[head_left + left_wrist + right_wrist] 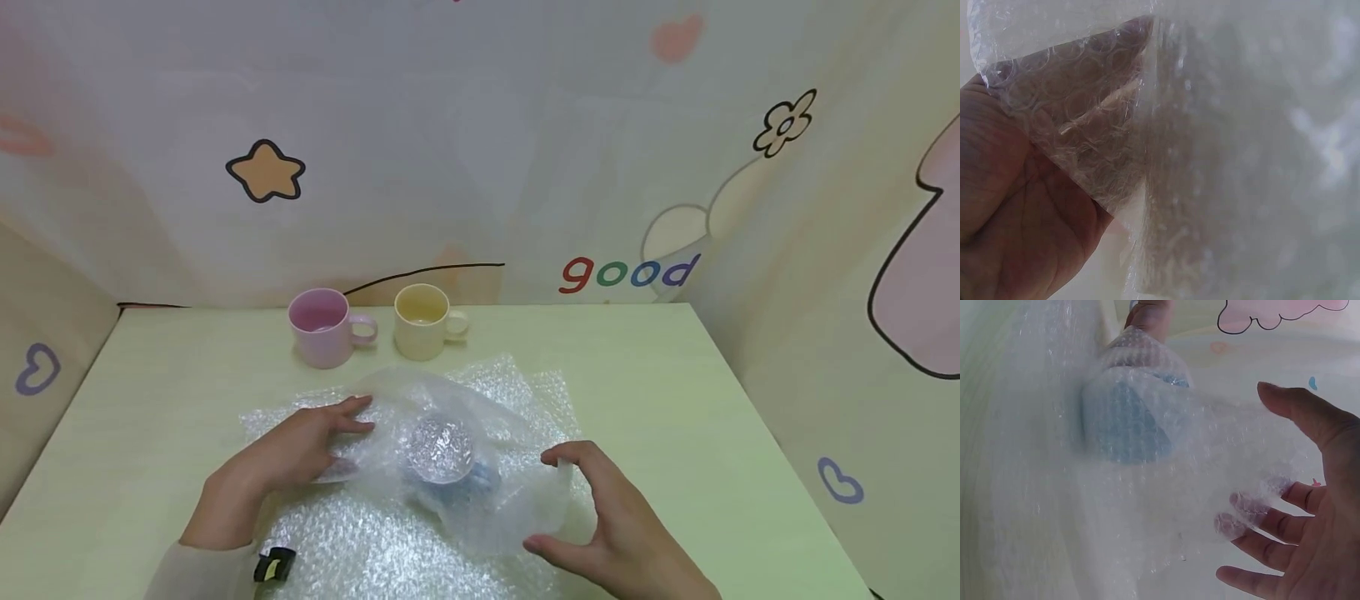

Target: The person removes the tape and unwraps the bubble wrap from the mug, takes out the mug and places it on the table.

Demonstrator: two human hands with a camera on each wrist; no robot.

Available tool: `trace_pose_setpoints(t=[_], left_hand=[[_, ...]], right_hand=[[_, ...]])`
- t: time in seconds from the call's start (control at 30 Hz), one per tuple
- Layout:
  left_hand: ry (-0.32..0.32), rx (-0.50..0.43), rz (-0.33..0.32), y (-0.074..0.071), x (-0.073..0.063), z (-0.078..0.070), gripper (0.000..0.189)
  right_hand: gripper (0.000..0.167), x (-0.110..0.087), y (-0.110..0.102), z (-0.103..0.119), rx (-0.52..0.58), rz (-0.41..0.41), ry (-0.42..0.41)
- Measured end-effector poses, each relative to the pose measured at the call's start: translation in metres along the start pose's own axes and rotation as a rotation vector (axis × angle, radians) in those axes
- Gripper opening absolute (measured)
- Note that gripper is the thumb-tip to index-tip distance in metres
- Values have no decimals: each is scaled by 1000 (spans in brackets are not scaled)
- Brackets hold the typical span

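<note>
A blue mug [482, 478] stands in the middle of the table, covered by translucent bubble wrap [517, 508], so its surface shows only dimly. In the right wrist view the blue mug [1125, 422] appears through the folded sheet. My left hand [288, 450] touches the wrap left of the mug with its fingers extended; in the left wrist view a flap of bubble wrap [1079, 94] hides the fingers. To the right of the mug, my right hand [615, 517] has thumb and fingers spread apart, several fingertips behind the wrap's loose edge.
A pink mug [321, 333] and a yellow mug [420, 325] stand at the back, handles to the right. More bubble wrap [375, 542] lies flat under the blue mug. A patterned backdrop [450, 167] encloses the table [675, 392]. On the left sleeve is a small black clip [274, 565].
</note>
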State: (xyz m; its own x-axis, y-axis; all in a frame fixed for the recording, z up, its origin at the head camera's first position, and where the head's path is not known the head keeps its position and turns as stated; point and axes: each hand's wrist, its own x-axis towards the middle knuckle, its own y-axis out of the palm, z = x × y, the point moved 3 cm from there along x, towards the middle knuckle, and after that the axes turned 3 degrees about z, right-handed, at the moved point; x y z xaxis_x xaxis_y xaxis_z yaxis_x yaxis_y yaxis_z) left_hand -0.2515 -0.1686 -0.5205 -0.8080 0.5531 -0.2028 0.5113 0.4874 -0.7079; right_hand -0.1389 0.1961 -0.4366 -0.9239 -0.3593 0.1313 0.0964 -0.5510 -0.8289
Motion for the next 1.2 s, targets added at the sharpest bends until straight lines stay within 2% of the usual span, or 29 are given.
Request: trace_pose_setpoints(t=[0.13,0.33,0.47,0.6,0.87,1.07,1.13,1.2], left_hand=[[-4,-12,7,0,1,0,57],[-5,-12,15,1,2,-3,57],[3,30,13,2,0,-3,56],[1,28,9,1,0,-1,55],[1,-7,0,-2,1,0,57],[18,7,-5,-2,2,-1,56],[16,7,-1,-1,1,-1,55],[10,4,4,0,1,0,55]], right_hand=[[67,-3,-4,-4,-15,7,17],[57,-9,-15,-14,-23,54,90],[44,-12,-22,-18,-9,75,61],[36,-15,-26,-21,-22,111,40],[36,-14,-32,-30,-5,311,94],[34,-18,-32,-38,-20,433,140],[29,-19,-30,-41,17,487,182],[25,-21,-28,-43,55,517,177]])
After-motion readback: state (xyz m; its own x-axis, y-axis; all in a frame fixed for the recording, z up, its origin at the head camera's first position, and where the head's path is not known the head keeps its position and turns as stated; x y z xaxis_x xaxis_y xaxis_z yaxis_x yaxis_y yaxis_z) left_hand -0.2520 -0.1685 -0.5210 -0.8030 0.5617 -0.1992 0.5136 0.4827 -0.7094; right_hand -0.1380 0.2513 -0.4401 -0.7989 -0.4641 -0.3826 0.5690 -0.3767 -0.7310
